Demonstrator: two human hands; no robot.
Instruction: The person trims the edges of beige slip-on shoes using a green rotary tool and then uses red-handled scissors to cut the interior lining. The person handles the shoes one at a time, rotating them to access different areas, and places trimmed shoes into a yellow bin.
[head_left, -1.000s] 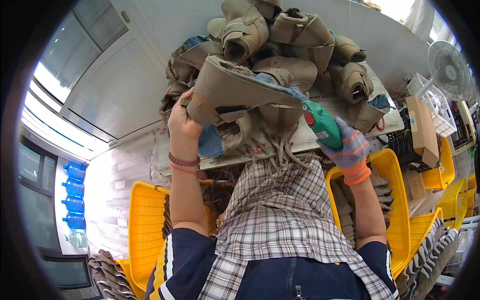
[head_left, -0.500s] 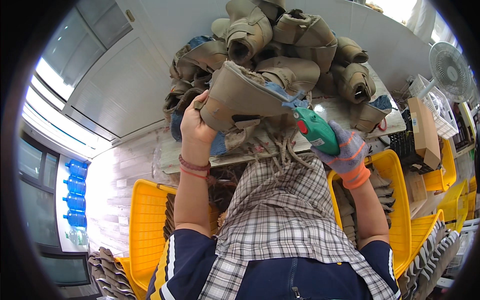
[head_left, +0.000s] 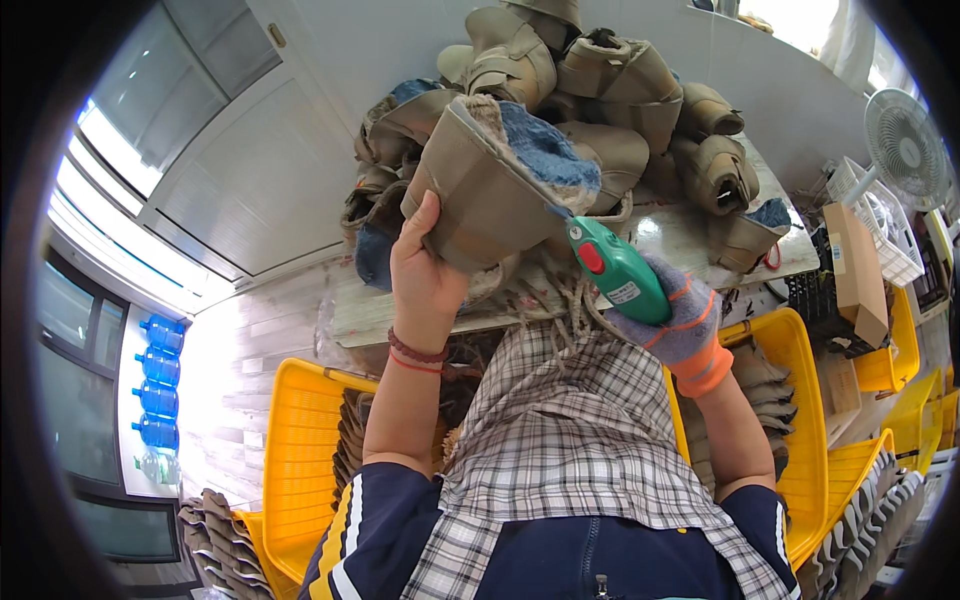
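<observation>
My left hand [head_left: 428, 262], bare with beaded bracelets, grips a brown shoe upper [head_left: 470, 195] by its lower side and holds it tilted above the table edge. A fluffy beige and blue lining [head_left: 545, 150] shows in its opening. My right hand [head_left: 672, 318], in a grey and orange knit glove, is wrapped round a green handheld power cutter [head_left: 622, 272] with a red button. The cutter's tip meets the right edge of the shoe upper, at a bit of blue lining. Fingers behind the upper are hidden.
A heap of similar shoe uppers [head_left: 625, 85] covers the far table [head_left: 660, 235]. Yellow baskets [head_left: 300, 470] with stacked brown pieces flank my lap. A fan [head_left: 905, 150], a white crate [head_left: 880, 235] and a cardboard box [head_left: 853, 265] stand at right; blue water bottles [head_left: 158, 385] at left.
The shoe upper has turned in my left hand, so its blue lining now faces up. The cutter has shifted slightly left and down along the edge. My view has moved a little.
</observation>
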